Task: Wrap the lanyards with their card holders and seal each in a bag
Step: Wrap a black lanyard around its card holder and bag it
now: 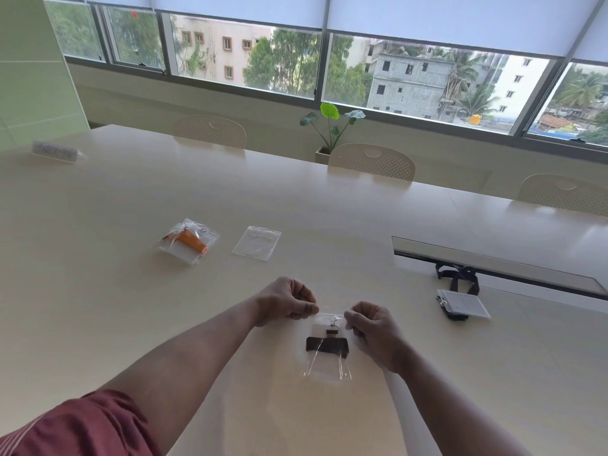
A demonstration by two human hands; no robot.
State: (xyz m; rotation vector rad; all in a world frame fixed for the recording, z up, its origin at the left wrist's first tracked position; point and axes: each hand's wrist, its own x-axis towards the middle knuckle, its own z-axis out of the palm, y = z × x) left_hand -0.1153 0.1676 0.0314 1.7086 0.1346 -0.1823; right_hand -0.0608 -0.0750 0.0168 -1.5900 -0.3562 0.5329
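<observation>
Fingers (311, 308) pinching bag (327, 366) top (both hands)

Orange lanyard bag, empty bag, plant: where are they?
Orange lanyard bag (187, 240), head view, on the orange strap inside.
Empty bag (256, 242), head view, on its clear middle.
Plant (330, 110), head view, on its top leaf.

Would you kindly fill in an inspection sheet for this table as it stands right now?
Surface: pale table, glossy.
Job's things: bag with black lanyard held at its top; bag with orange lanyard; empty bag; unbagged dark lanyard with card holder.
Clutter: small label stand.
Grippers: left hand and right hand pinch the bag's top corners.
Cables: nothing seen.
Surroundings: chairs, potted plant, windows.
</observation>
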